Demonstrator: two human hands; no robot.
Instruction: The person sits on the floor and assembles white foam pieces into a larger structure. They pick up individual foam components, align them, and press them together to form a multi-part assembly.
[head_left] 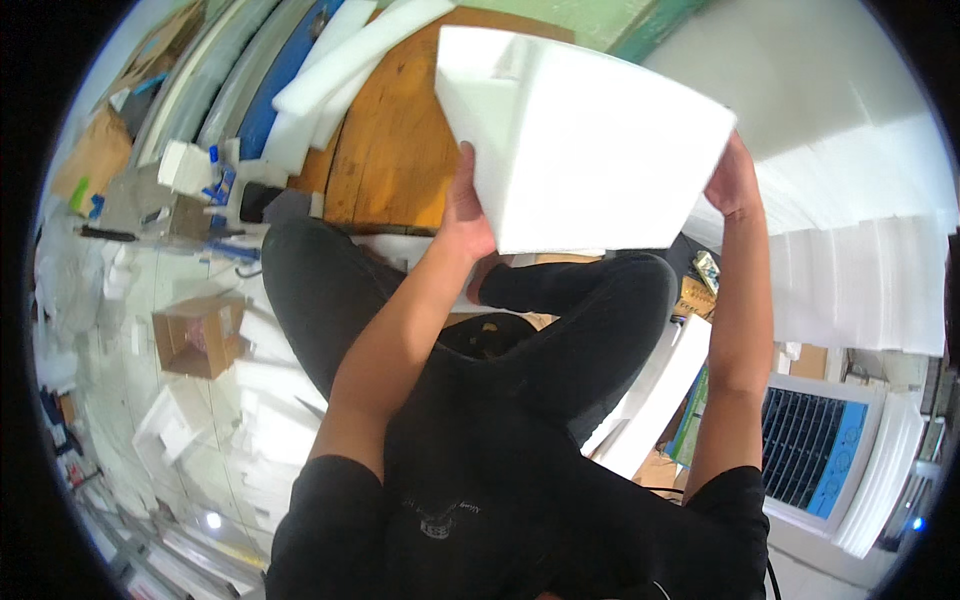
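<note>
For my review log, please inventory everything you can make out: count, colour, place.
Foam piece: 1, white, upper centre
Wooden board: 1, orange-brown, upper centre
Foam strips: several, white, upper left
Open cardboard box: 1, brown, left
Scraps: several, white, left
Stacked sheets: count unclear, white, right
Grilled appliance: 1, white and blue, lower right
Shirt: 1, black, bottom centre
Legs: 2, dark-trousered, centre
Left grip: 1, bare, foam piece's left
Right grip: 1, bare, foam piece's right

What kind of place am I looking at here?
Probably a packing or foam workshop: the left hand and right hand hold a white foam-like piece, long white strips overlap the wooden surface, and an open cardboard box sits at left.
</note>
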